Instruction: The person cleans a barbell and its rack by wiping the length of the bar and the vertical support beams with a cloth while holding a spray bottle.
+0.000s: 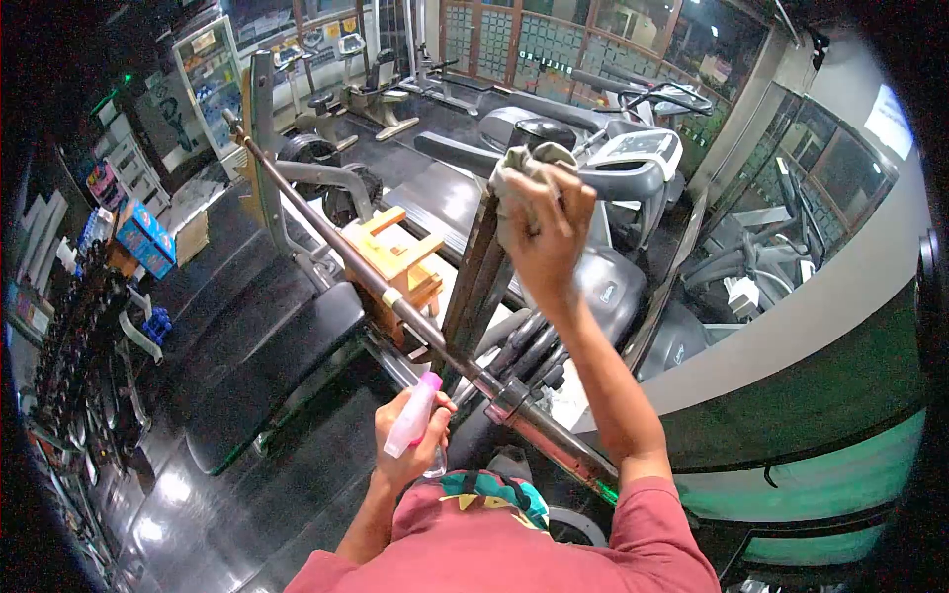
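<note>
My right hand [549,237] is raised and closed around a crumpled grey cloth [514,173], pressed to the top of a dark upright post [473,272] of the bench rack. Low in front of my body, my left hand [400,430] grips a spray bottle [413,420] with a pink nozzle; the fingers partly cover its lower part. A long barbell [336,242] runs diagonally across the rack, between my two arms. Beneath the bar, the black padded bench [282,371] stretches away to the left.
Wooden stools [395,252] stand behind the barbell. A treadmill [633,153] and other machines fill the far side. Dumbbells [74,336] line a rack at left, near a blue box [146,239]. A mirror [791,217] covers part of the right wall.
</note>
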